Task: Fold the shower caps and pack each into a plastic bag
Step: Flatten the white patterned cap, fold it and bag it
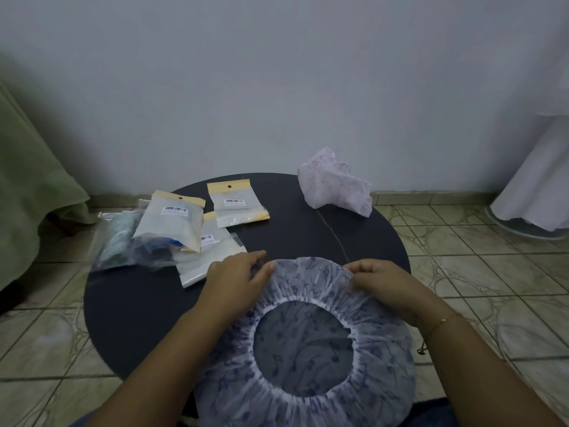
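- Nearest to the camera lies the blue-patterned shower cap (308, 343), spread open with its elastic opening facing up. It rests on the near edge of the round dark counter (129, 318) and hangs a little over it.
- Left hand (237, 277) and right hand (377, 277) each pinch the far rim of this cap, so each grip is narrow and holds the thin plastic.
- I judge that the folding step is just starting: the cap is still a full circle. The next move asks to bring the far rim toward the near rim evenly, because the film is slippery and the elastic pulls it back.
- Left of the cap, close beside the left hand, a pile of plastic bags (184, 232) waits, some already filled.
- Beyond the cap, at the far edge of the counter, a pink shower cap (334, 183) sits crumpled, well apart.
- Nothing stands between the hands and the fold.
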Demonstrator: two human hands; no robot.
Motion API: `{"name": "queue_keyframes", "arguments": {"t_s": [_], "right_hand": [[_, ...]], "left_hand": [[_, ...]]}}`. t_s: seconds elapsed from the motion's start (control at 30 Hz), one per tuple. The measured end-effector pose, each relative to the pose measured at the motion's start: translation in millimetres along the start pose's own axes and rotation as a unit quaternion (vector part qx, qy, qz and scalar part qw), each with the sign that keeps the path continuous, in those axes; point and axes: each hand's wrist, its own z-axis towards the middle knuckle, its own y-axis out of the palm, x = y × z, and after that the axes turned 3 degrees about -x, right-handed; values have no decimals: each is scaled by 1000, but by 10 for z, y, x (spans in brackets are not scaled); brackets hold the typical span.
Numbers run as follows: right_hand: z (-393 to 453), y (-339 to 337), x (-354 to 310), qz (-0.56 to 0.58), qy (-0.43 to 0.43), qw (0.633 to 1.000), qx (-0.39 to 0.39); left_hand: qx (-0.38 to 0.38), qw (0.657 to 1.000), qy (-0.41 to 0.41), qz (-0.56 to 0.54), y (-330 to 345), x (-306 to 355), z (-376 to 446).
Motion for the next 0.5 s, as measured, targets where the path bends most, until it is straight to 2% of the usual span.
{"name": "queue_keyframes", "arguments": {"t_s": [0.2,0.37,0.5], "right_hand": [[86,74,18,6,-2,998,61],[109,20,5,30,3,996,79],[118,41,0,-19,-14,996,83]], "left_hand": [[15,999,-12,29,-11,72,71],[18,998,-38,-36,-42,2,81],[12,998,-40,-56,-32,0,48]]}}
